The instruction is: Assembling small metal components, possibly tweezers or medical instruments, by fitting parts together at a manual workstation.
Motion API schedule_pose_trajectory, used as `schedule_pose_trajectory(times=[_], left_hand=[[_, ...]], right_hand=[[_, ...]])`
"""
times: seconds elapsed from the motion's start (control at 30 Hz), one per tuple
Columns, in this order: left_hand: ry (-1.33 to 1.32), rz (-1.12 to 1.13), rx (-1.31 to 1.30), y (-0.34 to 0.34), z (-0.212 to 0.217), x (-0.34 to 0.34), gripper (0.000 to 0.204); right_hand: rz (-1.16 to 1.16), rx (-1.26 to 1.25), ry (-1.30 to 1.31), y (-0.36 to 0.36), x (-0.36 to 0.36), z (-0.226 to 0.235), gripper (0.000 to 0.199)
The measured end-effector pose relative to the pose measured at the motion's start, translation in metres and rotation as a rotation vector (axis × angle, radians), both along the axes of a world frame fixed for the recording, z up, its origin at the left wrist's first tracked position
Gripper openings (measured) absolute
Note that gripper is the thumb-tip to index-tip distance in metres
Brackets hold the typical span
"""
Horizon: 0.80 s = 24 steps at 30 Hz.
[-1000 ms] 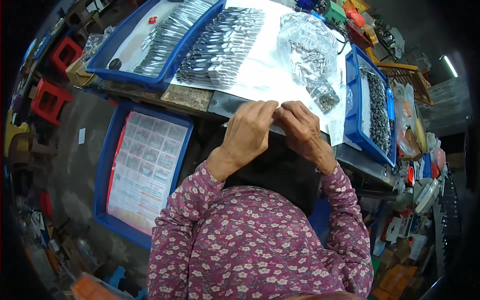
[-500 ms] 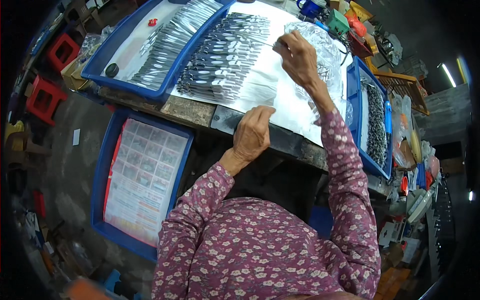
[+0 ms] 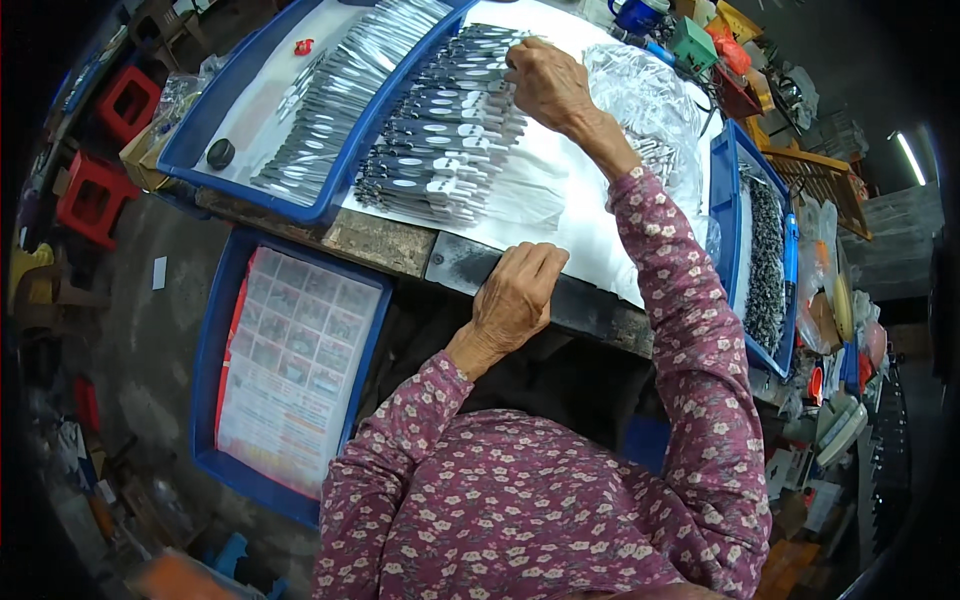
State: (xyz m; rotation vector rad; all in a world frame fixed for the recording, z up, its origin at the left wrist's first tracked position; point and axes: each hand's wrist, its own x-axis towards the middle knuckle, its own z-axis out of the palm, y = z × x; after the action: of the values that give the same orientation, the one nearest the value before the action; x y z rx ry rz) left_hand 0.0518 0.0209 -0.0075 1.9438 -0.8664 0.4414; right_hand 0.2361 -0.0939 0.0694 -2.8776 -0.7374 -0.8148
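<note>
Rows of slim metal pieces (image 3: 440,135) with dark shafts, pale ovals and white ends lie overlapped on a white sheet (image 3: 590,225) on the bench. My right hand (image 3: 555,85) is over the far right end of these rows, fingers bent and pinched together. Whatever lies between its fingertips is hidden from view. At the bench's near edge, my left hand (image 3: 515,295) is closed, its fingers curled down and pressed together; I cannot make out anything in it. A clear plastic bag (image 3: 645,100) of small shiny parts sits right of my right hand.
At left, a blue tray (image 3: 330,195) holds more slim silver pieces, a black round cap (image 3: 220,153) and a red bit (image 3: 304,46). Another blue tray (image 3: 208,400) with a printed sheet is below. A blue bin (image 3: 728,175) of dark small parts stands right; red stools (image 3: 95,200) are far left.
My right hand has moved left and away from me, onto the far end of the rows. The thin piece seen at its fingertips no longer shows. My left hand has barely shifted.
</note>
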Motion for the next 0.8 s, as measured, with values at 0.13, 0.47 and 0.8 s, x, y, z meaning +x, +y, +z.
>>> schedule_pose_trajectory(times=[0.13,0.47,0.8], left_hand=[[-0.012,-0.008,0.021,0.000,0.002,0.000,0.030],[0.109,-0.044,-0.258,0.014,0.008,-0.002,0.021],[-0.002,0.370,-0.250,0.114,0.081,0.040,0.009]], right_hand=[[0.032,0.100,-0.002,-0.003,0.000,-0.004,0.010],[0.046,0.163,-0.079,-0.023,-0.030,0.000,0.006],[0.033,0.283,0.059,-0.047,-0.100,0.025,0.005]])
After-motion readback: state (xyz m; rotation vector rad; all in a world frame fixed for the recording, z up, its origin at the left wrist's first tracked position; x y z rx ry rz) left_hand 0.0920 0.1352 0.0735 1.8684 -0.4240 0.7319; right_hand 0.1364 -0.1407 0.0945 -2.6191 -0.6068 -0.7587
